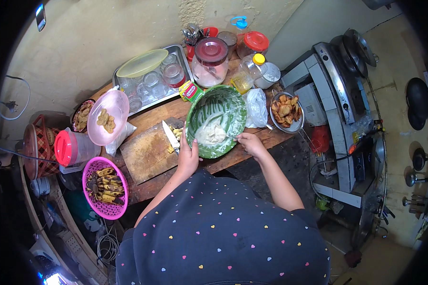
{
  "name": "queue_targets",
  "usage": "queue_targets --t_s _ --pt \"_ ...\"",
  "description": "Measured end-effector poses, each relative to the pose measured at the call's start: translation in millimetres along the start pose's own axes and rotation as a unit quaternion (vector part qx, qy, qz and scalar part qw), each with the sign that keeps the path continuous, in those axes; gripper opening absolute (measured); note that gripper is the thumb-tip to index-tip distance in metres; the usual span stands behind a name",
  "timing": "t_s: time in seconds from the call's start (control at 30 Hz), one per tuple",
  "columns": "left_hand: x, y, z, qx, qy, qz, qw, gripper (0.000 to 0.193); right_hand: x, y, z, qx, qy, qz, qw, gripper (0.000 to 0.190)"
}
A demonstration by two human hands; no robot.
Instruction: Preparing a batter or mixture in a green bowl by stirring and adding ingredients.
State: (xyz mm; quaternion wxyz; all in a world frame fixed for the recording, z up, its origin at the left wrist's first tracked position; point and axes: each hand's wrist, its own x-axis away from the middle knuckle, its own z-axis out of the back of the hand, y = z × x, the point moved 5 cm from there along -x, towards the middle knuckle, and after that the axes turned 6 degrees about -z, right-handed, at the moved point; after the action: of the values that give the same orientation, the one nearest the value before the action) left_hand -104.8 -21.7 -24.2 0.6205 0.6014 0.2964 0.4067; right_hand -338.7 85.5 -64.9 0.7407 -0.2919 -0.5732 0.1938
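A green bowl (237, 103) smeared with pale batter (214, 133) is tilted in front of me. My left hand (189, 153) grips its lower left rim, the thumb on the near side. In my right hand (250, 143), at the right rim, is the handle of a metal utensil, likely a spoon (232, 136), whose far end is hidden in the batter. Left of the bowl, a kitchen knife (170, 134) lies on a worn wooden cutting board (146, 153) beside yellowish peel or scraps (176, 132). A metal strainer (297, 126) of fried pieces (285, 109) stands to the right.
A pink basket (125, 181) of ripe bananas or plantains (106, 185) stands at left, near a pink plate (119, 103) with battered pieces. Behind are a metal tray (185, 60) of glasses, a lidded jar (209, 67), an oil bottle (244, 76) and a plastic bag (256, 107). A stove (333, 78) is at right.
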Motion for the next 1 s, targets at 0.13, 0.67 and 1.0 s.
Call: queue_targets --t_s 0.13,0.67,1.0 --pt "-0.6 -3.4 -0.8 0.025 0.0 0.014 1.0 0.06 13.0 -20.3 -27.1 -0.028 0.075 0.194 0.978 0.019" --pt "-2.2 -5.8 5.7 -0.081 0.054 -0.073 0.993 0.061 95.4 -34.8 -44.2 0.373 0.289 0.312 0.824 0.028" --pt "2.4 -9.8 5.8 0.005 0.041 0.015 0.999 0.062 78.4 -50.0 -25.0 0.366 0.328 0.295 0.82 0.023"
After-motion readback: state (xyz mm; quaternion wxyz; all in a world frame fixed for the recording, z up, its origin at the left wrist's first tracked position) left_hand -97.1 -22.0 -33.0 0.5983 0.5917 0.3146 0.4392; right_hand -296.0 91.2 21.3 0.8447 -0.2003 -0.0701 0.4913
